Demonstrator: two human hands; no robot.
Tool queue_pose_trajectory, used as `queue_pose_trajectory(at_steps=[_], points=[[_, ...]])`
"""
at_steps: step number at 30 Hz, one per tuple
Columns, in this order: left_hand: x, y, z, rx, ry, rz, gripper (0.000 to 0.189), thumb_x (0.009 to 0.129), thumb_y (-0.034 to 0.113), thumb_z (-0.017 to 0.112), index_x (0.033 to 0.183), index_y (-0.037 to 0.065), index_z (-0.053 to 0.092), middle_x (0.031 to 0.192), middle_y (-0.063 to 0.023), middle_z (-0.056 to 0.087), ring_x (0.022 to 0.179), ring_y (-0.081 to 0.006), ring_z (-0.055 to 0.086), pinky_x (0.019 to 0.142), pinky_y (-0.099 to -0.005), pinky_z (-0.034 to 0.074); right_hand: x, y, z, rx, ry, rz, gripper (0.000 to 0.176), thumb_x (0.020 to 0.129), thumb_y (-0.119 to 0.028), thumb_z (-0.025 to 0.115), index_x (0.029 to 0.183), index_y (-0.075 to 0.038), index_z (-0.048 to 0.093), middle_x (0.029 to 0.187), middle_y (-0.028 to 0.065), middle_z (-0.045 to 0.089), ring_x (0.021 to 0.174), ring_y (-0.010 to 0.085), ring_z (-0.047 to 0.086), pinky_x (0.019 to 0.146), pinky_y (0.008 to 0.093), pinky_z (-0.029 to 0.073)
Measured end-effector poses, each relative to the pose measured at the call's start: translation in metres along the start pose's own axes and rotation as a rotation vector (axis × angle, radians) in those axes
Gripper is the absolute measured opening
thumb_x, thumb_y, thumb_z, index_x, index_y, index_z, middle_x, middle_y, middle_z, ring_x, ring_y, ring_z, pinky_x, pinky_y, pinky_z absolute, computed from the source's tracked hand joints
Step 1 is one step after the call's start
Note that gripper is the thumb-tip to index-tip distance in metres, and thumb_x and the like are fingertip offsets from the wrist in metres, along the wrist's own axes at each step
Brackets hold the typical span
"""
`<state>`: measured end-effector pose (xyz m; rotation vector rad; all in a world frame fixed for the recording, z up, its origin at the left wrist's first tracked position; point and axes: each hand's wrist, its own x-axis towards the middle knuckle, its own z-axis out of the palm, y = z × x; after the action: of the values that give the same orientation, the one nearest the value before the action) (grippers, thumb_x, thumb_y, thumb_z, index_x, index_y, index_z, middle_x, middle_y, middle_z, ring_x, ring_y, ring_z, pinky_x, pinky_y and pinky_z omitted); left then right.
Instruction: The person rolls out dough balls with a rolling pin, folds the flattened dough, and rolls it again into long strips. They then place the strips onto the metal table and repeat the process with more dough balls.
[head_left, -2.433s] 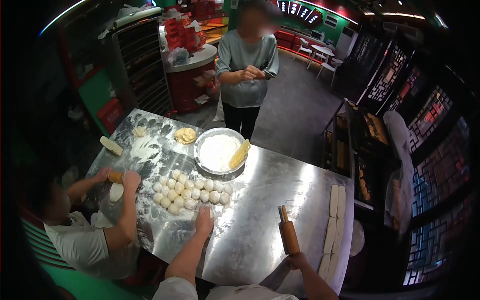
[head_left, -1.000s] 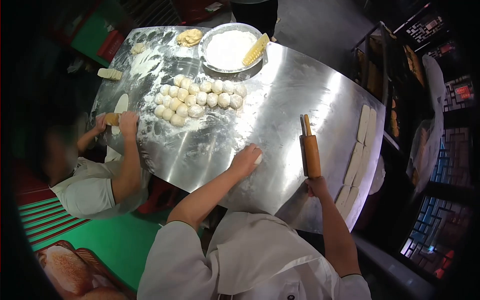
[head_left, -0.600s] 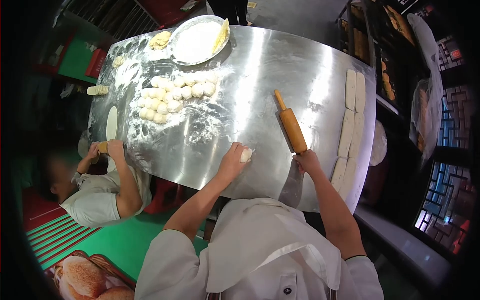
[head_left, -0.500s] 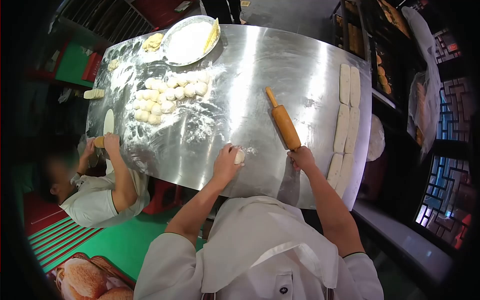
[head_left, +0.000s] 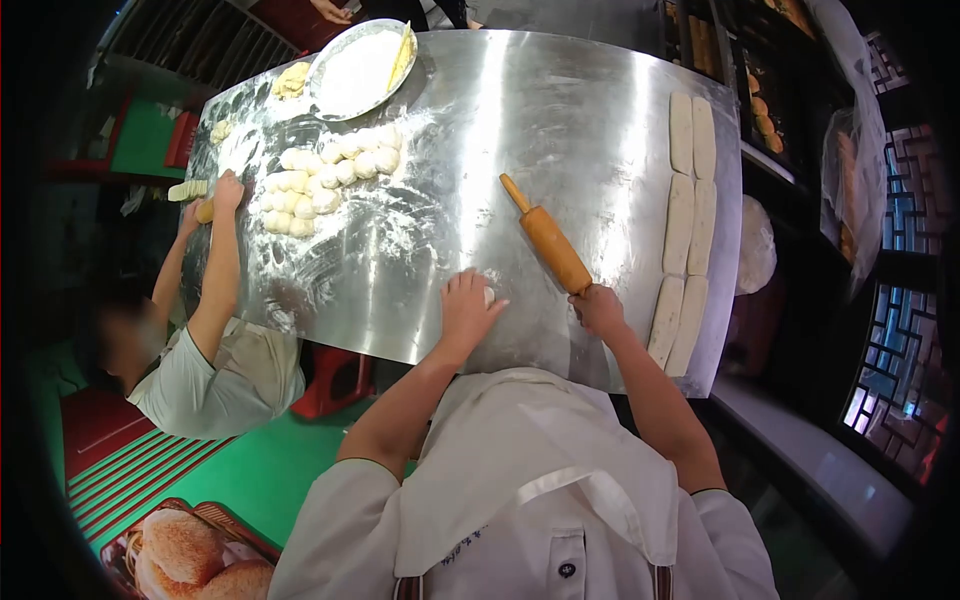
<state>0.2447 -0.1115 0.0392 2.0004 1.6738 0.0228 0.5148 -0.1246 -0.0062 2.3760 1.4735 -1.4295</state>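
My left hand lies over a dough ball on the steel table. Only a small pale part of the dough shows between thumb and fingers; the rest is hidden under the palm. My right hand is closed round the near handle of a wooden rolling pin. The pin slants away to the upper left, its far handle pointing toward the back of the table. Between my two hands is a stretch of bare steel.
Several floured dough balls lie grouped at left, behind them a bowl of flour and a dough lump. Long dough strips line the right edge. A co-worker at the left rolls with a small pin.
My left hand has turned from cupping the dough ball's side to covering it. The rolling pin tilts further left. The co-worker's hands have moved farther up the table; the view has shifted slightly.
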Motion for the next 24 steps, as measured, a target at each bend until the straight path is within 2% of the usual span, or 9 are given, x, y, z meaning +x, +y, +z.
queue_pose_trajectory(at_steps=[2, 3, 5, 8, 11, 14, 18, 20, 24], points=[[0.008, 0.007, 0.007, 0.057, 0.29, 0.179, 0.056, 0.083, 0.034, 0.072, 0.129, 0.007, 0.056, 0.14, -0.0117, 0.049, 0.137, -0.0338, 0.036, 0.112, -0.0558, 0.024, -0.009, 0.002, 0.0, -0.068, 0.021, -0.05, 0.036, 0.087, -0.035, 0.071, 0.07, -0.003, 0.066, 0.061, 0.0106, 0.065, 0.052, 0.0241, 0.065, 0.058, 0.038, 0.053], [0.009, 0.008, 0.013, 0.052, 0.286, 0.174, 0.056, 0.083, 0.034, 0.072, 0.129, 0.007, 0.056, 0.14, -0.0117, 0.049, 0.137, -0.0338, 0.036, 0.112, -0.0558, 0.024, -0.015, 0.001, -0.002, -0.073, 0.016, -0.048, 0.036, 0.087, -0.035, 0.071, 0.07, -0.003, 0.066, 0.061, 0.0106, 0.065, 0.052, 0.0241, 0.065, 0.058, 0.038, 0.053], [0.015, 0.007, 0.023, 0.217, 0.229, 0.134, 0.07, 0.084, 0.04, 0.069, 0.142, 0.007, 0.047, 0.155, -0.0127, 0.036, 0.144, -0.0354, 0.028, 0.115, -0.0596, 0.017, -0.025, -0.001, -0.007, -0.136, -0.021, -0.003, 0.041, 0.085, -0.042, 0.07, 0.094, -0.002, 0.07, 0.085, 0.0181, 0.071, 0.084, 0.0354, 0.069, 0.077, 0.0454, 0.053], [0.02, 0.006, 0.024, 0.225, 0.191, 0.186, 0.076, 0.086, 0.042, 0.068, 0.148, 0.007, 0.04, 0.158, -0.0124, 0.031, 0.147, -0.0355, 0.024, 0.115, -0.0626, 0.014, -0.035, 0.009, -0.002, -0.148, 0.01, -0.019, 0.048, 0.086, -0.044, 0.069, 0.111, -0.003, 0.063, 0.089, 0.0206, 0.07, 0.086, 0.0378, 0.068, 0.077, 0.0471, 0.052], [0.036, 0.01, 0.019, 0.208, 0.193, 0.167, 0.077, 0.086, 0.043, 0.066, 0.149, 0.007, 0.039, 0.159, -0.012, 0.03, 0.148, -0.035, 0.021, 0.115, -0.0652, 0.013, -0.05, 0.013, 0.006, 0.037, 0.272, -0.18, 0.053, 0.089, -0.047, 0.065, 0.119, -0.005, 0.053, 0.091, 0.0234, 0.069, 0.089, 0.0397, 0.067, 0.077, 0.0481, 0.052], [0.044, 0.004, 0.027, 0.177, 0.181, 0.166, 0.077, 0.087, 0.044, 0.064, 0.15, 0.007, 0.037, 0.161, -0.0128, 0.025, 0.15, -0.0347, 0.016, 0.115, -0.0656, 0.008, -0.044, 0.004, 0.007, 0.038, 0.435, -0.284, 0.051, 0.093, -0.05, 0.058, 0.116, -0.005, 0.051, 0.083, 0.0211, 0.069, 0.082, 0.0398, 0.068, 0.073, 0.0479, 0.052], [0.04, -0.01, 0.01, -0.033, 0.158, 0.141, 0.074, 0.09, 0.04, 0.061, 0.151, 0.006, 0.035, 0.162, -0.0139, 0.021, 0.151, -0.0344, 0.011, 0.115, -0.0653, 0.004, -0.046, -0.029, -0.013, -0.172, 0.349, -0.158, 0.05, 0.096, -0.052, 0.053, 0.114, -0.006, 0.052, 0.076, 0.0171, 0.069, 0.073, 0.0394, 0.068, 0.067, 0.0479, 0.052], [0.029, -0.031, -0.039, 0.012, 0.335, 0.174, 0.071, 0.093, 0.036, 0.057, 0.152, 0.006, 0.033, 0.162, -0.0155, 0.019, 0.151, -0.0347, 0.01, 0.116, -0.0636, 0.001, -0.058, -0.045, -0.02, -0.196, 0.249, -0.306, 0.051, 0.096, -0.054, 0.05, 0.115, -0.007, 0.054, 0.071, 0.0151, 0.068, 0.067, 0.0381, 0.067, 0.061, 0.0471, 0.052], [0.019, -0.079, -0.067, 0.141, 0.325, 0.138, 0.067, 0.094, 0.031, 0.055, 0.152, 0.007, 0.033, 0.162, -0.0154, 0.02, 0.151, -0.0344, 0.013, 0.117, -0.0621, 0.002, -0.067, -0.067, 0.005, -0.311, 0.088, -0.48, 0.05, 0.096, -0.054, 0.048, 0.115, -0.008, 0.054, 0.07, 0.0161, 0.068, 0.067, 0.036, 0.068, 0.06, 0.0465, 0.052]])
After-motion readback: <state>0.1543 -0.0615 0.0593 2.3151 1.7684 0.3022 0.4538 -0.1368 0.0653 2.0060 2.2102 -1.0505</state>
